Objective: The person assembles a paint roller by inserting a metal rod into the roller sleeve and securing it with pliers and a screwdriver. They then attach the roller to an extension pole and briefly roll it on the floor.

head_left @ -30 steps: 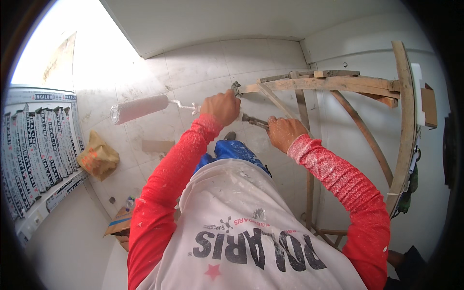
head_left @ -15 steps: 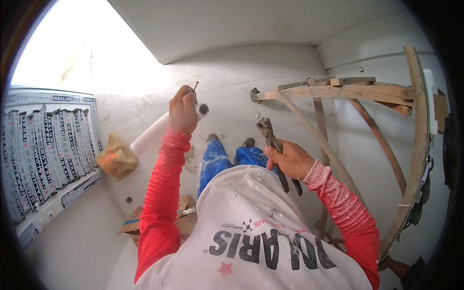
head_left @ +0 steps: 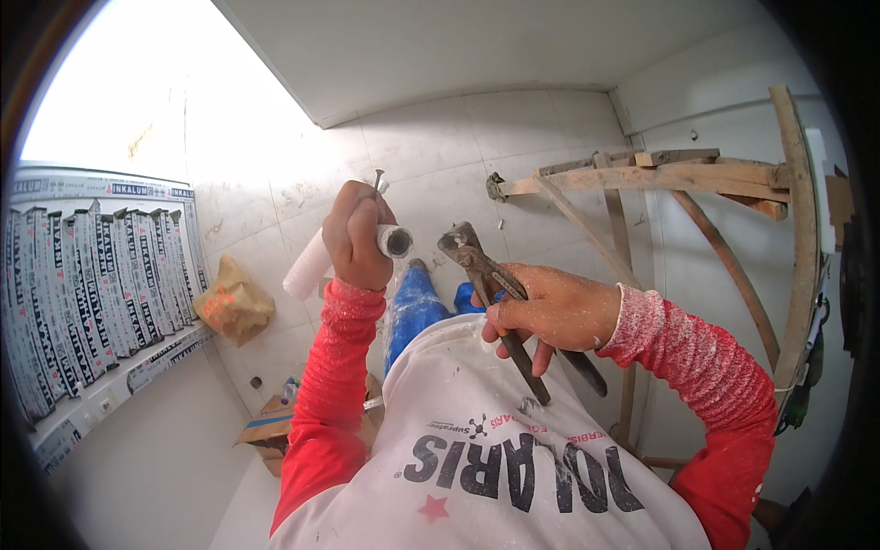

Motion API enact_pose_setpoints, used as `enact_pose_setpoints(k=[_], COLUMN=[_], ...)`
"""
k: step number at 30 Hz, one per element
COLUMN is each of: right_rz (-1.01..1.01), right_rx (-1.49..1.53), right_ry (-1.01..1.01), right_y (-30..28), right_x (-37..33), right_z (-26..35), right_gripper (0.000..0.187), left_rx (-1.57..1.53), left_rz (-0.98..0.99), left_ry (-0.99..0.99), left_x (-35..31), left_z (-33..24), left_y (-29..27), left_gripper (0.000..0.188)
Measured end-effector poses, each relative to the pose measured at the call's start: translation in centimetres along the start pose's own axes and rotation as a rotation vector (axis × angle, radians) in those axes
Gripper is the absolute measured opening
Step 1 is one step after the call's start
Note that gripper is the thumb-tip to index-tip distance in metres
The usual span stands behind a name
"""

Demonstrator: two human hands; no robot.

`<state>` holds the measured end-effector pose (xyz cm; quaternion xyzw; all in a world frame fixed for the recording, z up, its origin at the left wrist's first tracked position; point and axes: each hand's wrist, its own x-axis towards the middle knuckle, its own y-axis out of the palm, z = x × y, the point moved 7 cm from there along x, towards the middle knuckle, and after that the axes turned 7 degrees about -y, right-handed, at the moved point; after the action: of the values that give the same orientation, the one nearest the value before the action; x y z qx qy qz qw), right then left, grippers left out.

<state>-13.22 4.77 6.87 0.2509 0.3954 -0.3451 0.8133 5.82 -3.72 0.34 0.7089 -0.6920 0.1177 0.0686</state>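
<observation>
My left hand (head_left: 356, 236) is closed round a white tube (head_left: 307, 266), whose dark, hollow end faces up beside my fingers. A screw or long nail (head_left: 379, 178) with a flat head sticks up by that hand; whether the fingers pinch it or it sits in the tube is hidden. In my right hand (head_left: 573, 307) is a pair of worn dark slip-joint pliers (head_left: 481, 266). Their jaws point toward the tube's open end, a short gap away. The two handles are spread apart, with my fingers between and around them.
Wooden beams (head_left: 642, 179) form a frame along the right wall. Tape-wrapped profiles (head_left: 101, 284) lie on a ledge at left, beside a crumpled tan bag (head_left: 234, 301). A cardboard box (head_left: 266, 431) stands low on the left. Pale tiles (head_left: 422, 137) cover the floor ahead.
The pliers have moved left, closer to the tube, and their handles have spread wider. The tube has tilted so its open end shows more and its length looks shorter.
</observation>
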Motion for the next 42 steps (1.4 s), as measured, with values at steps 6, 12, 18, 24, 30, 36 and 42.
enact_pose_setpoints(k=[6,12,18,24,30,36,42], right_rz=[0.061,0.080,0.096,0.107,0.211,0.275,0.158], right_rx=[-0.017,0.079,0.047,-0.038,0.056,0.081,0.209], right_ry=[0.019,0.100,0.160,0.258,0.208,0.138,0.249], right_y=[0.1,1.0,1.2,1.0,2.2,2.9,2.7], right_x=[-0.1,-0.6,-1.6,-1.4,-0.8,0.4,-1.1], right_z=[0.6,1.0,1.1,-0.2,-0.6,-1.6,1.3], right_gripper=[0.028,0.033,0.033,0.030,0.032,0.028,0.026], left_rx=[0.018,0.212,0.058,0.232,0.355,0.397,0.457], left_rz=[-0.023,-0.039,0.002,0.107,0.207,0.274,0.246], left_ry=[0.061,0.332,0.156,0.326,0.472,0.527,0.533], left_x=[0.2,-0.4,-0.8,-0.6,-0.8,-0.9,-0.6], left_z=[-2.1,-3.0,-2.8,-3.3,-4.5,-5.7,-5.7], left_y=[-0.2,-0.2,0.6,1.4,2.1,1.8,1.8], left_gripper=[0.018,0.017,0.009,0.006,0.008,0.011,0.011])
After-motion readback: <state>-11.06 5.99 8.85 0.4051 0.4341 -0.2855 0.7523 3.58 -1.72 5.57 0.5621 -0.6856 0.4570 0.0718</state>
